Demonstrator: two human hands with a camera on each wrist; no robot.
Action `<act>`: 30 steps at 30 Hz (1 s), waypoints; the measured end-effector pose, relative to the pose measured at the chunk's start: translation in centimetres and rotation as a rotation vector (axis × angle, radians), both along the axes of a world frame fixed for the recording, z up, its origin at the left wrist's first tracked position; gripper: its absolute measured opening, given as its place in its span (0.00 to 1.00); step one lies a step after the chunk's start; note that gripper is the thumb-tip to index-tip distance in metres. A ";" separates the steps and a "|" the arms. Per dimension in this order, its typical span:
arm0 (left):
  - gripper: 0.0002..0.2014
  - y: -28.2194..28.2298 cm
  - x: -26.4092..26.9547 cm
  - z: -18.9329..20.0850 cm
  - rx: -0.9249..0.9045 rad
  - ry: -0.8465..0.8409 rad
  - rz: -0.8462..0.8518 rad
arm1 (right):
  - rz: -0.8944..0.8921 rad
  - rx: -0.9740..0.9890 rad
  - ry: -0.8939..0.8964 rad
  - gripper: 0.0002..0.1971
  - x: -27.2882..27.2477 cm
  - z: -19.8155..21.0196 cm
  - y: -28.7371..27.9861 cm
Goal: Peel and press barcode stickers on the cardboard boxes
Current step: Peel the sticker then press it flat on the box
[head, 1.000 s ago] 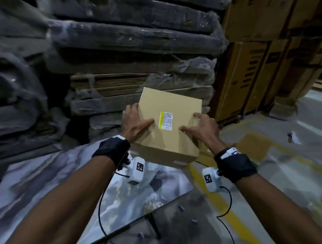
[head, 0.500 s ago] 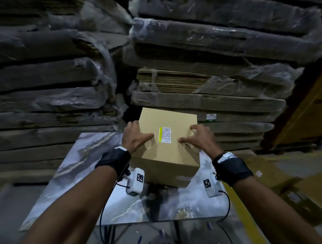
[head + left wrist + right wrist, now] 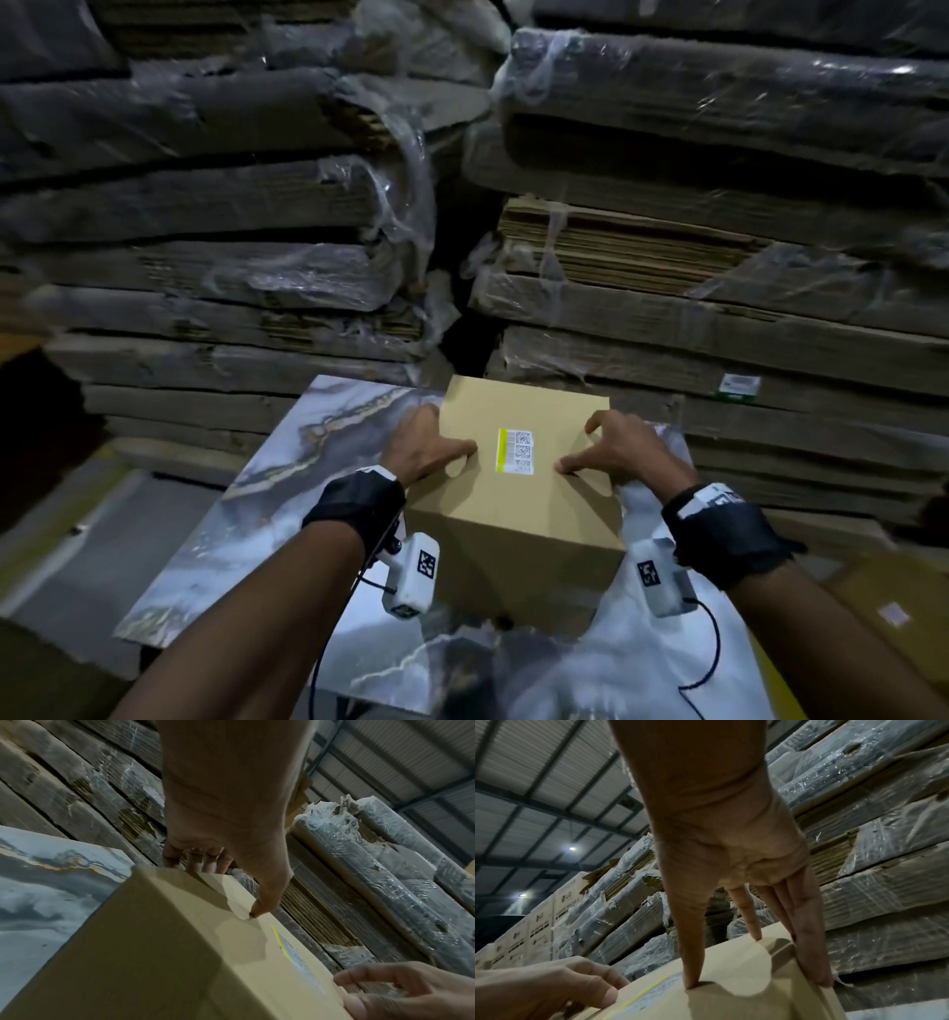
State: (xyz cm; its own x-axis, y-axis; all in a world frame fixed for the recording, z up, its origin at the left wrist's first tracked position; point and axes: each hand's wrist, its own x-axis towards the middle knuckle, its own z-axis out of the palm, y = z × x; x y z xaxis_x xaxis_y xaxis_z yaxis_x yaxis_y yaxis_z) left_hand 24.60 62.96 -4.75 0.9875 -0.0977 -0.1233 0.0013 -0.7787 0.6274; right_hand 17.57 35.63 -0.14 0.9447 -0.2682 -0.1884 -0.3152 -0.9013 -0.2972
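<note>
A plain brown cardboard box [image 3: 518,519] is over the marble-patterned table top [image 3: 287,514]; whether it rests there I cannot tell. On its top face is a white barcode sticker [image 3: 515,451] with a yellow stripe, lying flat. My left hand [image 3: 426,447] grips the box's left edge, thumb on top and fingers curled over the side [image 3: 200,862]. My right hand [image 3: 616,455] presses the right edge with a straight thumb and forefinger on top. Its other fingers [image 3: 805,933] lie straight down the side. The sticker [image 3: 295,957] sits between the two thumbs.
Tall stacks of flattened cardboard wrapped in plastic film [image 3: 719,257] stand directly behind the table, with another stack [image 3: 205,231] to the left. Printed cartons [image 3: 539,919] are stacked further off. A brown carton [image 3: 893,616] lies on the floor at lower right.
Both hands have carried the box leftward from over the floor to over the marble table and lowered it. The grip on its two edges is unchanged.
</note>
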 end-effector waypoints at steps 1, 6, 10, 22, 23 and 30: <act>0.32 0.0 0.1 0.4 0.005 -0.004 -0.004 | 0.010 -0.002 0.020 0.45 0.4 0.0 -0.3; 0.43 -0.7 2.3 2.4 0.112 -0.083 -0.085 | 0.050 -0.178 0.075 0.37 3.0 1.2 -0.3; 0.41 -2.7 4.9 3.6 0.139 -0.082 -0.337 | 0.078 -0.230 0.014 0.30 4.8 2.0 1.8; 0.40 -3.7 8.6 1.1 0.334 0.076 -0.718 | 0.355 -0.234 -0.014 0.06 5.0 -0.4 7.5; 0.40 -3.7 8.7 1.0 0.334 0.074 -0.729 | 0.356 -0.221 -0.024 0.08 4.9 -0.3 7.5; 0.37 -3.7 8.7 0.5 0.340 0.035 -0.758 | 0.335 -0.154 -0.018 0.10 4.7 0.6 7.4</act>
